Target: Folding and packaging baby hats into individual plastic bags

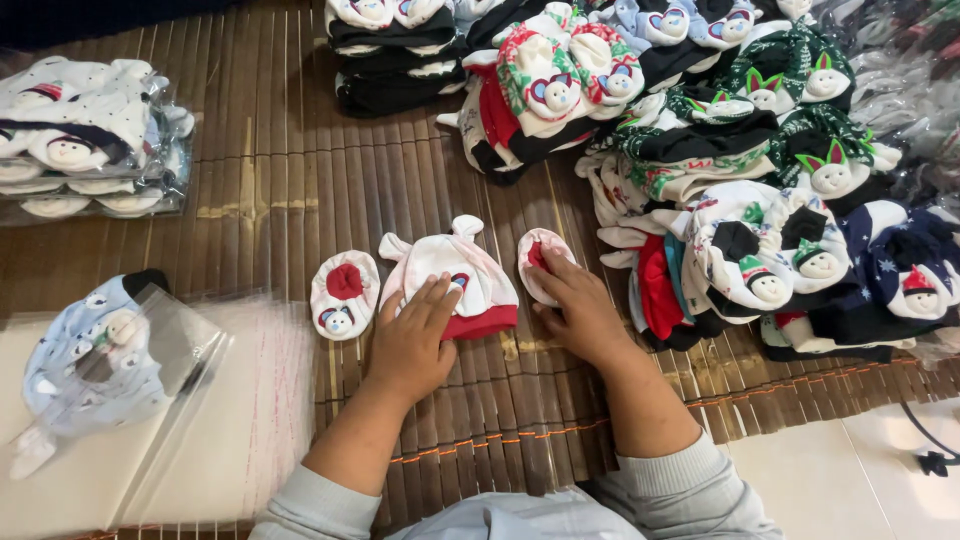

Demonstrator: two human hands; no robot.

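Note:
My left hand [415, 335] lies flat on a small white baby cap with a red band [452, 268] on the bamboo mat [290, 190]. The fingers of my right hand [578, 308] hold a small white and red bootie [537, 262] just right of the cap. A second matching bootie [344, 293], with a red opening and a snowman face, lies left of the cap, untouched.
Heaps of patterned baby sets [730, 170] fill the right and far side. Bagged sets [85, 135] are stacked at far left. A clear bag holding a light blue set [100, 365] lies on a pile of plastic bags [240, 400] at near left. White tile floor [860, 470] shows at bottom right.

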